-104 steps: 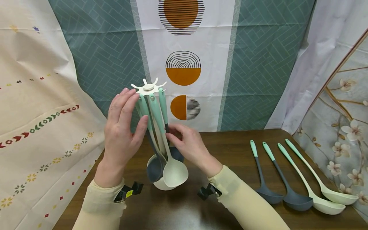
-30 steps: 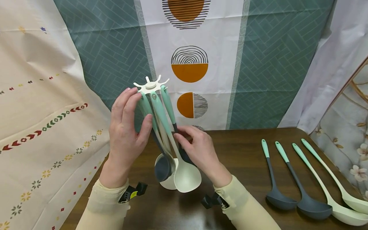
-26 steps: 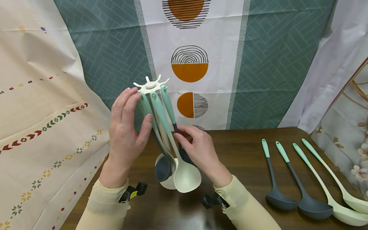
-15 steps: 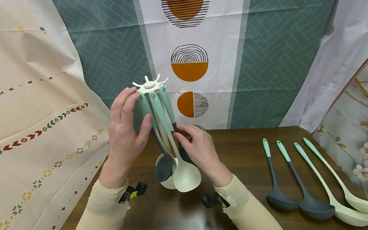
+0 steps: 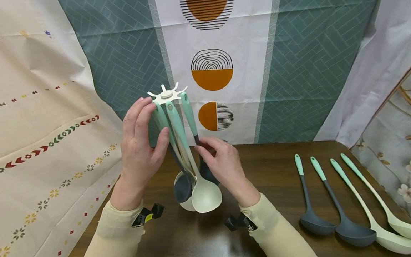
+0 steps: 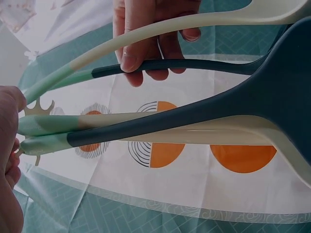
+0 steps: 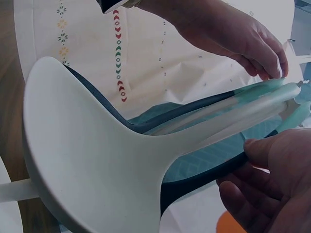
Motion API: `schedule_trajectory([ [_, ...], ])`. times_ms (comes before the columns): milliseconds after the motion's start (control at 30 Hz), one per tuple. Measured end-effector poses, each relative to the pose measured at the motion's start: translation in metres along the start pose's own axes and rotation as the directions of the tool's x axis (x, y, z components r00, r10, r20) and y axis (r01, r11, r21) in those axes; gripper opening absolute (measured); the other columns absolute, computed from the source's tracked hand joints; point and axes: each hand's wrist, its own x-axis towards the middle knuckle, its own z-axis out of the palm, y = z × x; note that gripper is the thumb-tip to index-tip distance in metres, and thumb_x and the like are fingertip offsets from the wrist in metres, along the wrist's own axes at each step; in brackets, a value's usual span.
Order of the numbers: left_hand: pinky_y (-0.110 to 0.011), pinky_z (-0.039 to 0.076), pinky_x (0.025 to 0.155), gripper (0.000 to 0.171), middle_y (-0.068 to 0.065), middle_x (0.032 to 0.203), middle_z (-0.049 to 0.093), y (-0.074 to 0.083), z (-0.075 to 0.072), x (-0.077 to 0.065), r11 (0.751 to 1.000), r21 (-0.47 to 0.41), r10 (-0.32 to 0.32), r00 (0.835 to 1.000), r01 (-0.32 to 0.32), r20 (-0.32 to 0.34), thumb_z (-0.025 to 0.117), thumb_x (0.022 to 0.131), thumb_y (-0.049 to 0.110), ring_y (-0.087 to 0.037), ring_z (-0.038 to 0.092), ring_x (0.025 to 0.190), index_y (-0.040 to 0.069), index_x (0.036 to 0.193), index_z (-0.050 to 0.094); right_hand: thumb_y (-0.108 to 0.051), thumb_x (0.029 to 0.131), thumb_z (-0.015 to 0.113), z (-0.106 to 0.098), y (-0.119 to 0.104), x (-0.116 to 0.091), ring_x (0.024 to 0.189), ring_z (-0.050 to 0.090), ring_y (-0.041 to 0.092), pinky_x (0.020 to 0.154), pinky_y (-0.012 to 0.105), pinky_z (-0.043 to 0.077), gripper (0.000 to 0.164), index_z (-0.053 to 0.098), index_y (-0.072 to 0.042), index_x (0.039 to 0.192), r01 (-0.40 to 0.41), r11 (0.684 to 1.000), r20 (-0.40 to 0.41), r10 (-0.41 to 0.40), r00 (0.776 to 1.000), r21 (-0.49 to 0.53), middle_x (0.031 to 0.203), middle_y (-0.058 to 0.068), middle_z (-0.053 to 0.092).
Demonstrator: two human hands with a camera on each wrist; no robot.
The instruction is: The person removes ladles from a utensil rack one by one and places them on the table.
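Note:
A white rotating utensil rack (image 5: 166, 94) stands on the table, hooks fanned out at its top. My right hand (image 5: 223, 160) pinches the dark shaft of a mint-handled ladle (image 5: 189, 114) at the rack's right side. The right wrist view shows thumb and fingers on that dark shaft (image 7: 209, 174). My left hand (image 5: 138, 146) touches the rack's top left with nearly straight fingertips, thumb held apart. A cream ladle (image 5: 207, 196) hangs in front, and a dark ladle (image 5: 182, 188) hangs left of it. The held ladle's bowl is partly hidden behind the right hand.
On the table's right side lie two dark ladles (image 5: 316, 221) (image 5: 354, 233) and two cream ladles (image 5: 393, 242) (image 5: 399, 226), side by side. The rack's round white base (image 5: 187, 205) shows below the bowls. Patterned cloths (image 5: 302, 71) hang behind the brown table (image 5: 263, 200).
My right hand has shifted slightly up with the dark ladle, whose handle end now stands a little right of its hook. The front cream ladle has swung slightly left. My left hand stays put.

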Motion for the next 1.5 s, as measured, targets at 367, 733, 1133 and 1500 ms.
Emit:
schedule_trajectory([
  [367,-0.054,0.038,0.127,0.051,-0.022,0.155,0.056,-0.002,-0.002,-0.001,1.0,0.018,-0.005,1.0,0.004,0.023,0.066,0.102,0.019,-0.042,0.047,0.151,0.0,0.148,0.057,-0.021,0.102,0.082,-0.003,0.001,0.0,0.094,0.072,0.012,0.079,0.032,0.063,0.026,0.082,-0.013,0.127,-0.027,1.0,-0.004,0.027,1.0,0.002,0.112,-0.003,0.08],
  [733,-0.054,0.039,0.127,0.051,-0.022,0.154,0.057,-0.002,-0.001,0.0,1.0,0.018,0.008,1.0,-0.008,0.012,0.066,0.101,0.018,-0.042,0.049,0.151,-0.001,0.147,0.057,-0.019,0.101,0.083,-0.009,0.006,0.001,0.089,0.071,0.011,0.077,0.033,0.063,0.025,0.082,-0.014,0.126,-0.022,1.0,-0.029,0.022,0.999,0.012,0.112,-0.004,0.079],
  [1133,-0.055,0.038,0.127,0.051,-0.022,0.154,0.057,-0.001,-0.001,-0.001,1.0,0.009,0.007,1.0,-0.007,0.005,0.067,0.101,0.017,-0.042,0.048,0.151,-0.001,0.147,0.057,-0.022,0.101,0.083,-0.015,0.014,-0.001,0.08,0.071,0.011,0.075,0.037,0.062,0.026,0.082,-0.017,0.127,-0.07,0.997,-0.037,0.069,0.997,-0.033,0.106,-0.006,0.079],
  [1500,-0.054,0.039,0.127,0.05,-0.023,0.154,0.057,-0.001,0.0,-0.002,1.0,-0.003,0.003,1.0,-0.003,-0.007,0.067,0.101,0.016,-0.042,0.048,0.151,-0.002,0.147,0.057,-0.024,0.1,0.084,-0.03,0.023,-0.005,0.084,0.075,0.017,0.078,0.043,0.064,0.025,0.083,-0.015,0.124,-0.101,0.992,-0.061,0.097,0.993,-0.08,0.105,-0.002,0.08],
])
